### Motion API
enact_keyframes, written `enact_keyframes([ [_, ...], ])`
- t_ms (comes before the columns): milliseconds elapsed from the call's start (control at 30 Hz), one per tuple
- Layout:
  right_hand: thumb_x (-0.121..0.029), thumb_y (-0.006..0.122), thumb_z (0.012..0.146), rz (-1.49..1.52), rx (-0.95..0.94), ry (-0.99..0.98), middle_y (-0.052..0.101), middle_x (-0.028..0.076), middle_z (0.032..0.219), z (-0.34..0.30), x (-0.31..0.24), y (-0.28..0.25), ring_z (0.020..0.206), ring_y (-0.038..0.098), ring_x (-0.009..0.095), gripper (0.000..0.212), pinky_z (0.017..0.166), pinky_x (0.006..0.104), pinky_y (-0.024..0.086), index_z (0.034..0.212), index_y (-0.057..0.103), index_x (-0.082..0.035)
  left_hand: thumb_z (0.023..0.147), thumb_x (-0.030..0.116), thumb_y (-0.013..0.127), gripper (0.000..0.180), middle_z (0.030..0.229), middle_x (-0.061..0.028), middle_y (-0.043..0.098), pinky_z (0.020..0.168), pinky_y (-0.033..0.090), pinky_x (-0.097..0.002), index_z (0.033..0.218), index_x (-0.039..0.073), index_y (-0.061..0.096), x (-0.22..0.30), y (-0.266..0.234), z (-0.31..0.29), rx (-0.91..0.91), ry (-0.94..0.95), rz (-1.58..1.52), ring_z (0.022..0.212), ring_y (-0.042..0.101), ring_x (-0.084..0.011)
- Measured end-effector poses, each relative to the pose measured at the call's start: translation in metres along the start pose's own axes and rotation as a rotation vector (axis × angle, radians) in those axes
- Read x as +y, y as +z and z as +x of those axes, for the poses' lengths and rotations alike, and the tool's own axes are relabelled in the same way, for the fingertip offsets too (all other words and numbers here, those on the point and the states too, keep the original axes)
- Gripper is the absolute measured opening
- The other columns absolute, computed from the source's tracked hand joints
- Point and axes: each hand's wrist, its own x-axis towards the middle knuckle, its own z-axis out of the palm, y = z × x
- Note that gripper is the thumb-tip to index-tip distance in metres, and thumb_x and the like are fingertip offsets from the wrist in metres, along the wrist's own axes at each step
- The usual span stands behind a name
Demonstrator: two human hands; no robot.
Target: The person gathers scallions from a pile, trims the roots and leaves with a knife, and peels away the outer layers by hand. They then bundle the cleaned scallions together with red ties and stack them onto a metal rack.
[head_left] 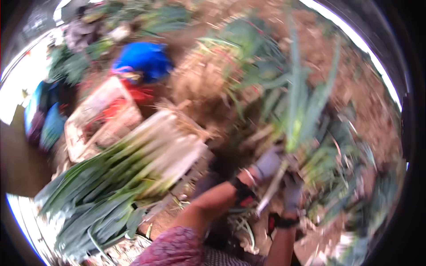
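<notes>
A leek (271, 189) slants between my hands, its pale stalk pointing down and its long green leaves fanning upward. My left hand (268, 164), in a grey glove, is closed around it where the white meets the green. Close by on the right, my right hand (292, 195), also gloved, is beside the stalk; motion blur hides its fingers, and whether it touches the leek is unclear. To the left lies a row of leeks (146, 159), side by side, white ends away from me. More leeks (333, 164) are heaped on the ground at the right.
A dirty white crate (80, 137) with red material inside stands beyond the leek row. Behind it are a blue bag (144, 62) and a red bag (141, 92). Another leek pile (253, 48) lies on brown soil (366, 97) farther off.
</notes>
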Motion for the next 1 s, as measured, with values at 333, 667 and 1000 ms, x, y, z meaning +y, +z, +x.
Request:
enact_keyframes([
  [333, -0.027, 0.057, 0.085, -0.868, -0.218, 0.377, 0.063, 0.019, 0.096, -0.076, 0.17, -0.024, 0.088, 0.062, 0.035, 0.025, 0.074, 0.04, 0.052, 0.106, 0.063, -0.016, 0.095, 0.012, 0.048, 0.031, 0.092, -0.0206, 0.063, 0.085, 0.054, -0.0451, 0.116, -0.011, 0.048, 0.022, 0.014, 0.003, 0.19, 0.074, 0.403, 0.087, 0.065, -0.0328],
  [667, -0.015, 0.065, 0.083, 0.335, -0.281, 0.32, 0.059, 0.002, 0.075, -0.093, 0.065, 0.01, 0.068, 0.056, 0.01, 0.021, 0.062, 0.0262, 0.046, 0.099, 0.059, -0.003, 0.094, 0.016, 0.051, 0.03, 0.093, -0.0182, 0.064, 0.083, 0.054, -0.0496, 0.116, -0.004, 0.047, 0.012, 0.018, 0.014, 0.332, 0.151, 0.307, 0.089, 0.065, -0.0329],
  [1000, -0.021, 0.055, 0.09, 0.584, -0.196, 0.53, 0.046, -0.003, 0.061, -0.119, 0.038, -0.024, 0.051, 0.04, 0.006, 0.02, 0.047, 0.0221, 0.031, 0.094, 0.061, -0.002, 0.091, 0.018, 0.054, 0.014, 0.065, -0.0003, 0.048, 0.049, 0.033, -0.0283, 0.083, 0.007, 0.056, -0.013, -0.02, 0.031, 0.886, 0.012, 0.219, 0.052, 0.04, -0.0141],
])
